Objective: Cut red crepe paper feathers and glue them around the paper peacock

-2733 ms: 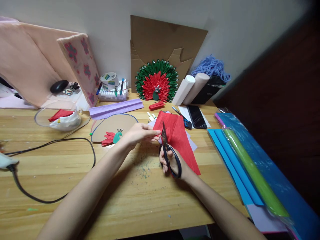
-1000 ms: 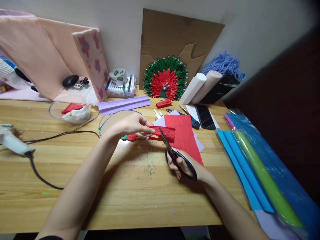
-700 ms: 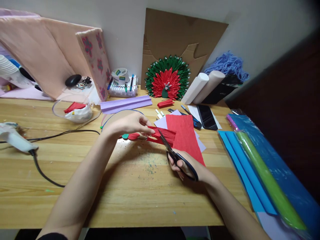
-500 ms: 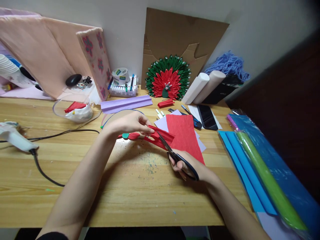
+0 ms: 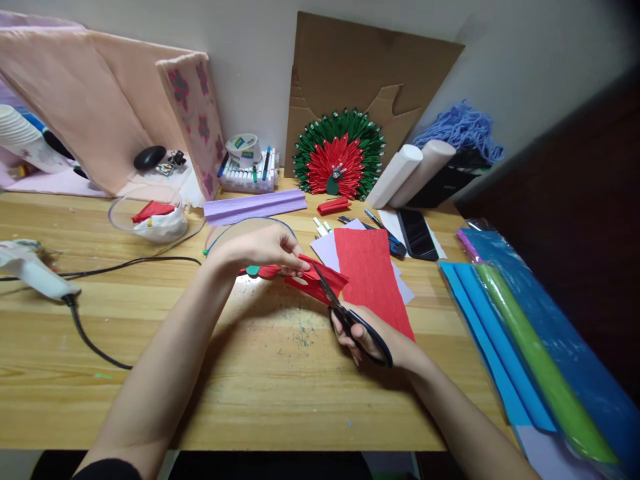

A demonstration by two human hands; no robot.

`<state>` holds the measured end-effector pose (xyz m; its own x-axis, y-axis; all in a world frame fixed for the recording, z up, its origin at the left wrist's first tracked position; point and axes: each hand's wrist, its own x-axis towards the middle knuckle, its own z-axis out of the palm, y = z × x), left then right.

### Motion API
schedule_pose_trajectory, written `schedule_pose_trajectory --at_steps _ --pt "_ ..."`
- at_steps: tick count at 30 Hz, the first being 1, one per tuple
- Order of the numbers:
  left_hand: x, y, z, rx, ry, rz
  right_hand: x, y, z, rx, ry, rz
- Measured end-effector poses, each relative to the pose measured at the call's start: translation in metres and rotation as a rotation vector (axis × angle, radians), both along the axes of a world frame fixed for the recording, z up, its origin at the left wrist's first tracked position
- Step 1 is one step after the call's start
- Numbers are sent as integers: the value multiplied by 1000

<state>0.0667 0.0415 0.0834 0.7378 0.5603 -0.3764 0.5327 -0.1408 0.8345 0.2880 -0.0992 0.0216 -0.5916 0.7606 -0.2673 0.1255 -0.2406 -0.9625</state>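
My left hand (image 5: 260, 248) pinches a small folded piece of red crepe paper (image 5: 316, 280) just above the wooden table (image 5: 150, 360). My right hand (image 5: 367, 337) grips black-handled scissors (image 5: 345, 313), whose blades reach into that red piece. Flat on the table to the right lies a larger red crepe sheet (image 5: 371, 277) on pale lilac paper (image 5: 326, 248). Behind my left hand sits a cardboard half-disc (image 5: 240, 230) with a small red and green peacoak shape (image 5: 260, 271) on it.
A glue gun (image 5: 30, 273) with a black cord (image 5: 95, 267) lies at the left. A clear bowl (image 5: 147, 215), lilac paper strip (image 5: 255, 205), marker box (image 5: 247, 177), finished peacock fan (image 5: 340, 163), phone (image 5: 416, 235) and coloured paper rolls (image 5: 520, 347) surround the work spot.
The cut red piece has come away from the large sheet, which now lies flat. My left hand has tilted the piece and the scissors have cut further into it.
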Motion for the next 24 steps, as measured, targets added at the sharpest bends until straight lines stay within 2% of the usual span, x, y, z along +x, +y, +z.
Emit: schedule_pose_trajectory --at_steps 5,10,12,16,19,24 --pt "-1 1 3 -36 18 12 3 1 -8 -47 -22 -44" --pt "0 1 -1 -27 -29 50 1 2 -11 -56 -54 -99" --pt "4 -1 -4 -25 -52 119 0 3 -15 -55 -49 -144" --pt "22 -9 -11 3 -114 339 -2 5 -25 2 -28 -255" --pt "38 -15 -16 -19 -191 437 -3 7 -27 3 -10 -310" --pt "52 -19 -18 -245 -325 590 -7 8 -20 -22 -1 -332"
